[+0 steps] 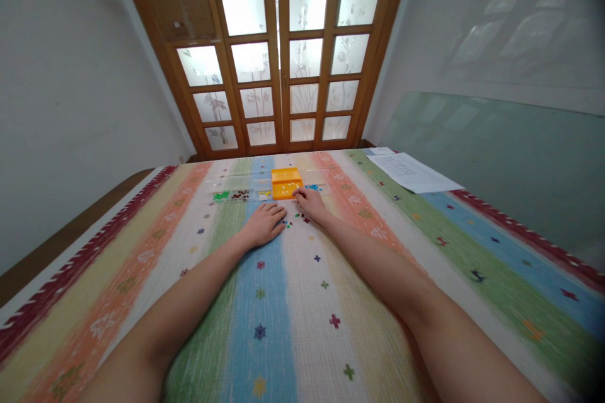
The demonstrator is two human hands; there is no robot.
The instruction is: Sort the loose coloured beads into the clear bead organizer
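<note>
My left hand lies palm down on the striped tablecloth, its fingers stretched out. Small coloured pieces are scattered on the cloth just right of its fingertips. At the front right corner of an open orange-yellow box, the fingers of my right hand are bent together. What they hold, if anything, is too small to make out. Pale small pieces lie in the front part of the box. Blue pieces sit right beside it, partly behind my right hand.
Left of the box stand clear containers with green pieces, dark brown pieces and yellow pieces. Printed paper sheets lie at the table's far right. A pale green glass panel borders the right side. Wooden doors stand behind.
</note>
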